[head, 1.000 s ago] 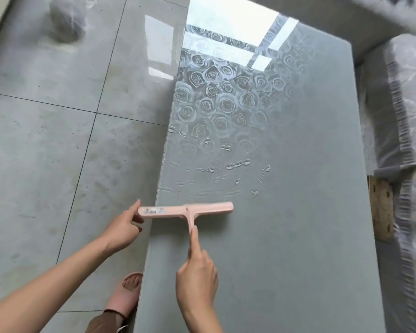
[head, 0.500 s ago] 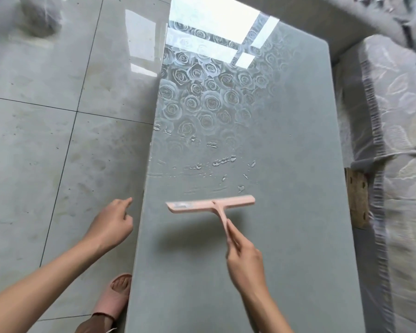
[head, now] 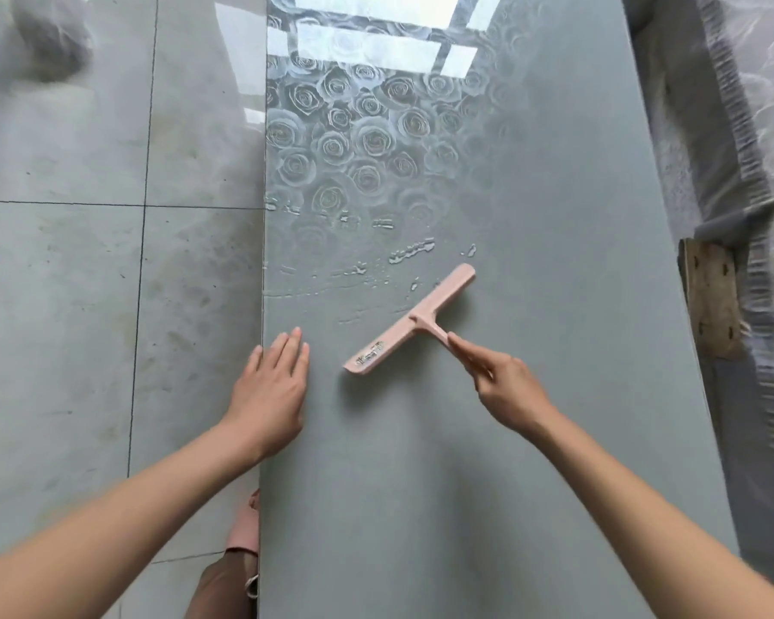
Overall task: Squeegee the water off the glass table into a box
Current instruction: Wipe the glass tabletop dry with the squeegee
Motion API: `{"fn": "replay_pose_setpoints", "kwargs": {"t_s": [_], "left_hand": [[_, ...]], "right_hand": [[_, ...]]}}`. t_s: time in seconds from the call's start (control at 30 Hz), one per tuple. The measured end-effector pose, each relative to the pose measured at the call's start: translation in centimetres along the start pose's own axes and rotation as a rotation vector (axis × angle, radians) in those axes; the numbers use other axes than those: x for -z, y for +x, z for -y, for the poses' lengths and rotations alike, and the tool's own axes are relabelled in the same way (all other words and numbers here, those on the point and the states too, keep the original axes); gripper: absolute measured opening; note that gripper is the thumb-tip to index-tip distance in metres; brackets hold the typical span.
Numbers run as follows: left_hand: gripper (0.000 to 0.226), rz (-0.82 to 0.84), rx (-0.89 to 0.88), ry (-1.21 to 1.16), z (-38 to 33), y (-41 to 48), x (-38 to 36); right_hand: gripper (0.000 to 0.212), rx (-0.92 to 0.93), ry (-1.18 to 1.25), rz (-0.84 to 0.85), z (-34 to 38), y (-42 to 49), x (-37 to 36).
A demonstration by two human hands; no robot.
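Squeegee [head: 414, 323] now angled diagonally; left hand [head: 272, 386] moved onto the glass table [head: 532, 440].

one view only, head-worn. looks steeply down and forward along the length of the table [head: 555, 417]; its near end runs off the bottom edge, its far end off the top. close range, wide lens, margins bent. floor [head: 63, 306] takes the left third; right strip blurred, possibly wrapped furniture [head: 760, 127].

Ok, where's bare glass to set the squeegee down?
Free: glass table nearer than the left hand and right hand; also the strip between squeegee and right edge. Crowded: water beads beyond the squeegee, toward the left edge.
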State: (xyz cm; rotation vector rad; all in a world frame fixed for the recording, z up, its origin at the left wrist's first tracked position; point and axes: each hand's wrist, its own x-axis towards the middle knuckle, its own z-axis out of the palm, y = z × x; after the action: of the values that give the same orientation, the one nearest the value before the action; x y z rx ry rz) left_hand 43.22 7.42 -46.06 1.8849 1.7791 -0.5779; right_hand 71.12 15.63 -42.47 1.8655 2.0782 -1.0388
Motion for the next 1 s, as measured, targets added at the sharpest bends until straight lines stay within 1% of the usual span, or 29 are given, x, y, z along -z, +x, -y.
{"fn": "replay_pose_setpoints", "kwargs": {"t_s": [0.07, 0.2, 0.33, 0.47, 0.63, 0.77, 0.87, 1.0], "left_hand": [[0.073, 0.018, 0.01, 0.023, -0.3, 0.2, 0.4], [0.071, 0.036, 0.069, 0.021, -0.9, 1.4, 1.5], [0.07, 0.069, 0.076, 0.063, -0.7, 2.8, 2.1], [0.073, 0.134, 0.062, 0.14, -0.3, 3.7, 2.6], [0.08, 0.19, 0.069, 0.184, -0.2, 3.7, 2.6], [0.081, 0.223, 0.094, 0.188, -0.8, 3.8, 3.0], [0.08, 0.224, 0.112, 0.201, -0.9, 3.9, 3.2], [0.079, 0.211, 0.118, 0.213, -0.7, 3.9, 3.0]], "right_hand": [[0.046, 0.012, -0.044, 0.011, -1.4, -0.3, 1.7], [0.048, -0.087, -0.05, 0.056, -6.4, -0.3, 7.2], [0.052, -0.13, -0.222, 0.137, -9.5, 1.9, 11.0], [0.05, -0.071, -0.391, 0.103, -9.6, 5.6, 11.1], [0.056, -0.03, -0.343, 0.141, -10.2, 6.6, 10.3], [0.056, 0.057, -0.415, 0.044, -9.9, 5.7, 9.8], [0.058, 0.021, -0.307, -0.021, -9.5, 3.3, 8.4], [0.063, -0.045, -0.054, -0.043, -9.3, -3.1, 4.7]]}}
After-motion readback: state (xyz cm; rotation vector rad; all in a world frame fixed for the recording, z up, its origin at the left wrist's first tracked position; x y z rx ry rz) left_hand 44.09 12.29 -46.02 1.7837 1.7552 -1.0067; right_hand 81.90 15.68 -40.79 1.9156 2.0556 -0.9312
